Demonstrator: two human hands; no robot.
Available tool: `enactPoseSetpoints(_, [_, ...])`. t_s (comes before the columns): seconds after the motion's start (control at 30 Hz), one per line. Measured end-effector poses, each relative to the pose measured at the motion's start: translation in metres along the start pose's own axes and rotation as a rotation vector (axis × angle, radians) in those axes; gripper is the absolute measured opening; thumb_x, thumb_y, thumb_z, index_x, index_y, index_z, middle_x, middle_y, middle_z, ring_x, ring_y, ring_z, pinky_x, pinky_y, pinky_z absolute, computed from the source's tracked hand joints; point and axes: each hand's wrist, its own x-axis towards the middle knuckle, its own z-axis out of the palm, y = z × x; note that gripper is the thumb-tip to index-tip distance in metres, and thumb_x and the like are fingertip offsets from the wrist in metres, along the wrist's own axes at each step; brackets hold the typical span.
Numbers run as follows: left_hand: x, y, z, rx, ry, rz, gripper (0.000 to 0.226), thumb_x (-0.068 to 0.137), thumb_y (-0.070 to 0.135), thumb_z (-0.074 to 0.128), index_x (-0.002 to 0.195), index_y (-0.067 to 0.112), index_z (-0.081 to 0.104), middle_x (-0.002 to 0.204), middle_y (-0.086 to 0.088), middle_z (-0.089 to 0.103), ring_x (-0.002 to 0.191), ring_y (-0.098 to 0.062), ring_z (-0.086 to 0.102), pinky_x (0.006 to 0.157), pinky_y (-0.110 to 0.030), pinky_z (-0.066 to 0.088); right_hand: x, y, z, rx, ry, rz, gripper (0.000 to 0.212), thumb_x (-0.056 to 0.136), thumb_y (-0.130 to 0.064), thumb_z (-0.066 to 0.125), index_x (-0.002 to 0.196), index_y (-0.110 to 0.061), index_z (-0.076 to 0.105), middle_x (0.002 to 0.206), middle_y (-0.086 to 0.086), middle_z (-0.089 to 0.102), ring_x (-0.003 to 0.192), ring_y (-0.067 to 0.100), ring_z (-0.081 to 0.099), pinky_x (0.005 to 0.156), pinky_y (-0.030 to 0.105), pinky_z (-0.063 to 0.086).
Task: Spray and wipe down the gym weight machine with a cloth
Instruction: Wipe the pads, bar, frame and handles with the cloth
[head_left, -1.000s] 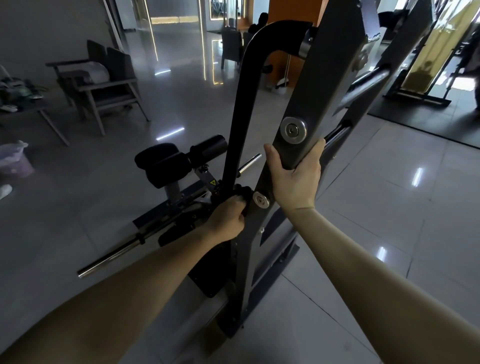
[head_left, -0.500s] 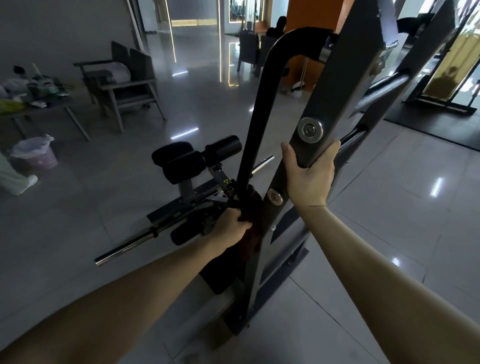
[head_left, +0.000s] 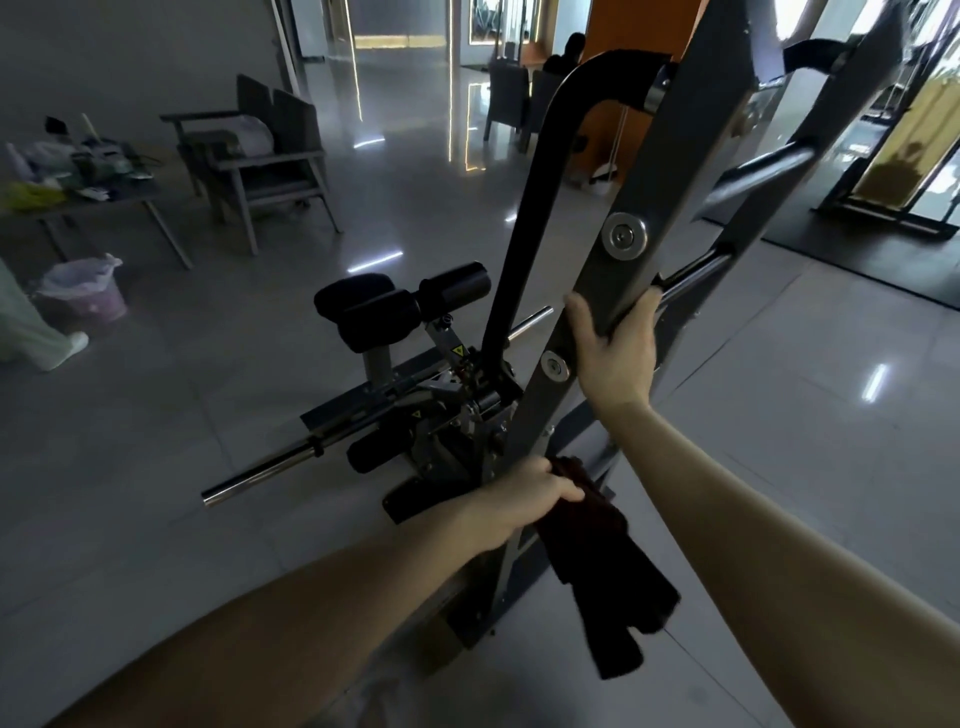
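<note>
Your right hand (head_left: 615, 356) is wrapped around the slanted grey bar (head_left: 660, 171) of the weight machine (head_left: 524, 249), just below its big bolt (head_left: 623, 236). Nearer you, your left hand (head_left: 527, 496) clutches the cloth (head_left: 602, 566) against the bar's lower end, its tail dangling toward the floor.

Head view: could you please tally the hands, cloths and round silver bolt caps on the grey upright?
Hands: 2, left hand and right hand
Dark cloth: 1
Silver bolt caps on the grey upright: 2
Total: 5
</note>
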Motion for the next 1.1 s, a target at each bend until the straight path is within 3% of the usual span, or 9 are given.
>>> enactPoseSetpoints(0.1, [-0.015, 0.0, -0.025, -0.064, -0.005, -0.011, 0.054, 0.078, 0.046, 0.081, 0.12, 0.014, 0.066, 0.115, -0.01, 0.073, 0.109, -0.027, 0.069, 0.105, -0.047, 0.051, -0.026, 0.023, -0.011, -0.127, -0.078, -0.026, 0.056, 0.091, -0.054, 0.065, 0.13, -0.022, 0.041, 0.126, -0.006, 0.05, 0.111, 0.013, 0.055, 0.089, 0.039, 0.054])
enactPoseSetpoints(0.17, [-0.032, 0.0, -0.041, -0.098, 0.015, 0.01, 0.044, 0.087, 0.048, 0.074, 0.114, 0.014, 0.072, 0.106, -0.007, 0.077, 0.102, -0.024, 0.073, 0.096, -0.041, 0.055, -0.039, 0.033, -0.021, -0.196, -0.13, 0.041, 0.054, 0.095, -0.057, 0.058, 0.132, -0.02, 0.045, 0.13, -0.004, 0.045, 0.111, 0.014, 0.054, 0.088, 0.039, 0.051])
enactPoseSetpoints(0.33, [-0.065, 0.001, -0.06, -0.39, 0.108, 0.017, 0.027, 0.1, 0.029, 0.058, 0.109, 0.007, 0.072, 0.105, -0.012, 0.077, 0.097, -0.028, 0.074, 0.092, -0.036, 0.058, -0.078, 0.051, -0.03, 0.053, -0.539, 0.587, 0.049, 0.101, -0.056, 0.045, 0.104, -0.011, 0.063, 0.103, 0.013, 0.068, 0.086, 0.025, 0.065, 0.078, 0.039, 0.053])
enactPoseSetpoints(0.43, [-0.09, 0.001, -0.055, -0.499, 0.06, 0.066, 0.026, 0.102, 0.019, 0.042, 0.097, 0.007, 0.065, 0.085, -0.007, 0.073, 0.074, -0.019, 0.073, 0.062, -0.026, 0.056, -0.104, 0.049, -0.025, 0.101, -0.808, 0.721, 0.053, 0.097, -0.06, 0.049, 0.119, -0.015, 0.067, 0.109, 0.01, 0.072, 0.099, 0.024, 0.068, 0.092, 0.037, 0.051])
enactPoseSetpoints(0.63, [-0.136, -0.008, -0.04, -0.449, 0.16, 0.058, 0.008, 0.067, 0.016, 0.057, 0.061, 0.018, 0.062, 0.072, -0.004, 0.057, 0.066, -0.019, 0.055, 0.071, -0.032, 0.041, -0.135, 0.046, -0.042, 0.415, -1.092, 0.822, 0.031, 0.102, -0.019, 0.051, 0.127, -0.01, 0.067, 0.129, 0.019, 0.067, 0.121, 0.036, 0.063, 0.1, 0.042, 0.05])
enactPoseSetpoints(0.73, [-0.16, -0.015, -0.033, -0.265, 0.306, -0.015, 0.01, 0.062, 0.023, 0.061, 0.066, 0.019, 0.053, 0.073, -0.006, 0.045, 0.061, -0.018, 0.041, 0.061, -0.03, 0.035, -0.142, 0.037, -0.059, 0.439, -1.185, 0.868, 0.029, 0.102, -0.007, 0.05, 0.122, -0.005, 0.069, 0.122, 0.013, 0.072, 0.111, 0.024, 0.07, 0.092, 0.034, 0.057])
enactPoseSetpoints(0.9, [-0.197, -0.029, -0.023, -0.134, 0.618, -0.108, 0.011, 0.09, 0.025, 0.056, 0.086, 0.017, 0.061, 0.073, 0.0, 0.056, 0.063, -0.014, 0.052, 0.061, -0.027, 0.044, -0.151, 0.027, -0.073, 0.426, -1.184, 0.876, 0.022, 0.103, -0.008, 0.051, 0.111, -0.008, 0.071, 0.111, 0.01, 0.076, 0.101, 0.022, 0.073, 0.088, 0.036, 0.057])
enactPoseSetpoints(1.0, [-0.213, -0.046, -0.015, -0.198, 0.683, -0.139, 0.018, 0.097, 0.034, 0.059, 0.095, 0.018, 0.069, 0.084, 0.0, 0.07, 0.077, -0.017, 0.065, 0.079, -0.031, 0.055, -0.155, 0.019, -0.071, 0.431, -1.167, 0.835, 0.025, 0.103, -0.015, 0.055, 0.122, -0.005, 0.067, 0.116, 0.013, 0.074, 0.108, 0.028, 0.07, 0.098, 0.042, 0.054])
enactPoseSetpoints(1.1, [-0.23, -0.061, -0.008, -0.277, 0.534, -0.046, 0.03, 0.097, 0.043, 0.066, 0.119, 0.023, 0.071, 0.112, 0.001, 0.077, 0.107, -0.018, 0.072, 0.105, -0.035, 0.051, -0.16, 0.005, -0.067, 0.413, -1.138, 0.782, 0.025, 0.101, -0.024, 0.058, 0.118, -0.01, 0.07, 0.12, 0.014, 0.071, 0.116, 0.031, 0.065, 0.105, 0.049, 0.049])
